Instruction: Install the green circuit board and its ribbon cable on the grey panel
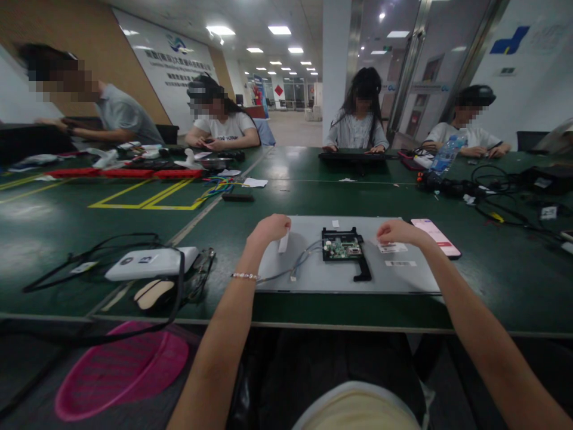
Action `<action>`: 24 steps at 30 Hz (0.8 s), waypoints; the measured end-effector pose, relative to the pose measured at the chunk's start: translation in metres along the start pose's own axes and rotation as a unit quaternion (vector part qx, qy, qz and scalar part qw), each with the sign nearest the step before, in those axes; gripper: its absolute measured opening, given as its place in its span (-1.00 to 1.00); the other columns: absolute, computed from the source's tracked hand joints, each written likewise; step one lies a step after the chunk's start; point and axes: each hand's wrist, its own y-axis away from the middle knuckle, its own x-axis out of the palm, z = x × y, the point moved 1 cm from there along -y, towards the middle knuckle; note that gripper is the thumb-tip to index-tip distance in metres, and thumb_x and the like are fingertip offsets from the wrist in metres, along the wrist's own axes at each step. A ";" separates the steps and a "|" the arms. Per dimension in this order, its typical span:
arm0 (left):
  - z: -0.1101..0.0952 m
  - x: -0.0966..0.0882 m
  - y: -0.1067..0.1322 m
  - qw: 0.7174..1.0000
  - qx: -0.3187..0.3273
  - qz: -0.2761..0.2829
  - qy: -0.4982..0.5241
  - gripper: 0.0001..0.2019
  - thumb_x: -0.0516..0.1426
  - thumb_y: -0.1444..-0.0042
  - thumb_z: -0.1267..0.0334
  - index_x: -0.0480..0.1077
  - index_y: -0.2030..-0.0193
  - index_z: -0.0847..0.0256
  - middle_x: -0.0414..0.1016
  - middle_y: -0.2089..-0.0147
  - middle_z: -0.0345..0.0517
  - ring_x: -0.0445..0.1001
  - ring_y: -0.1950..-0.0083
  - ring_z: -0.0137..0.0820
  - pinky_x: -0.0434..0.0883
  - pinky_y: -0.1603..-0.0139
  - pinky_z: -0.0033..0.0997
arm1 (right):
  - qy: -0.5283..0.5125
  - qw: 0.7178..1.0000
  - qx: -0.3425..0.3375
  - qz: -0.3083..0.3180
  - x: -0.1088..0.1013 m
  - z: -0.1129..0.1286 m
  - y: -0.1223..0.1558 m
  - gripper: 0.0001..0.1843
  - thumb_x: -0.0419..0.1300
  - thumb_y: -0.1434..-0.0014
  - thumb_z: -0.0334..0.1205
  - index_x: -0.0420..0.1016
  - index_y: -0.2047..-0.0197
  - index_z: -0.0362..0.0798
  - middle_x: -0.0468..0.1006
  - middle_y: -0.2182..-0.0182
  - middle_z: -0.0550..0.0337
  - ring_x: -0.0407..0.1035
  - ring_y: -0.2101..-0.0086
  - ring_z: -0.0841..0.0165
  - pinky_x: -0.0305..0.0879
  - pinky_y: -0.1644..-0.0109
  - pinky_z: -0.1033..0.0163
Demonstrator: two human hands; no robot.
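Note:
A flat grey panel (308, 278) lies on the green table in front of me, with a black bracket (366, 272) and a small green circuit board (344, 248) at its middle. Grey cables (302, 258) run from the board toward the left. My left hand (271, 228) is over the panel's left part, fingers pinched together at the top of a white strip (283, 243). Over the right part, my right hand (400, 232) has its fingers curled closed beside a printed label (396, 247); what they hold, if anything, is hidden. Below it is a barcode label (400, 263).
A pink-screened phone (436, 237) lies right of the panel. To the left are a white power bank (150, 263), a mouse (155, 294) and black cords. A pink basket (125, 370) sits below the table edge. Several people work across the table.

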 end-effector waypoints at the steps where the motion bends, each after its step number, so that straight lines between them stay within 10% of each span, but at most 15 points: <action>1: 0.000 0.000 0.000 1.000 -0.005 -0.001 -0.003 -0.74 0.01 -0.06 0.35 0.50 0.22 0.16 0.55 0.14 -0.03 0.48 0.16 -0.32 0.33 0.19 -0.48 | 0.009 1.000 0.002 -0.001 0.000 -0.002 -0.001 -0.83 0.18 0.03 -0.29 0.59 0.36 -0.07 0.62 0.42 0.17 0.49 0.36 0.31 0.33 0.28 0.31; 9: -0.018 -0.003 0.008 0.996 -0.022 -0.080 -0.024 -0.67 0.01 -0.19 0.19 0.39 -0.05 0.17 0.42 -0.05 0.07 0.40 -0.04 -0.15 0.33 0.00 -0.24 | 0.075 0.997 0.012 -0.028 0.000 -0.004 -0.002 -0.80 0.16 -0.04 -0.25 0.61 0.33 -0.06 0.62 0.41 0.15 0.48 0.36 0.31 0.31 0.29 0.31; 14: -0.055 -0.003 0.011 0.982 0.107 -0.149 0.047 -0.60 -0.05 -0.28 0.09 0.26 -0.17 0.20 0.30 -0.17 0.07 0.27 -0.19 -0.18 0.19 -0.19 -0.20 | 0.128 0.982 0.025 -0.136 -0.001 0.004 0.001 -0.76 0.15 -0.11 -0.20 0.59 0.24 -0.09 0.62 0.30 0.03 0.48 0.28 0.24 0.29 0.22 0.26; 24: -0.092 0.026 0.012 0.952 0.272 -0.036 0.135 -0.08 0.04 -0.10 -0.27 -0.16 -0.40 0.34 -0.14 -0.43 0.20 -0.10 -0.42 -0.12 -0.05 -0.36 -0.24 | 0.053 0.951 -0.170 -0.253 0.022 0.040 -0.011 -0.73 0.10 -0.22 -0.24 0.49 0.04 -0.09 0.55 0.12 0.06 0.42 0.12 0.31 0.29 0.00 0.24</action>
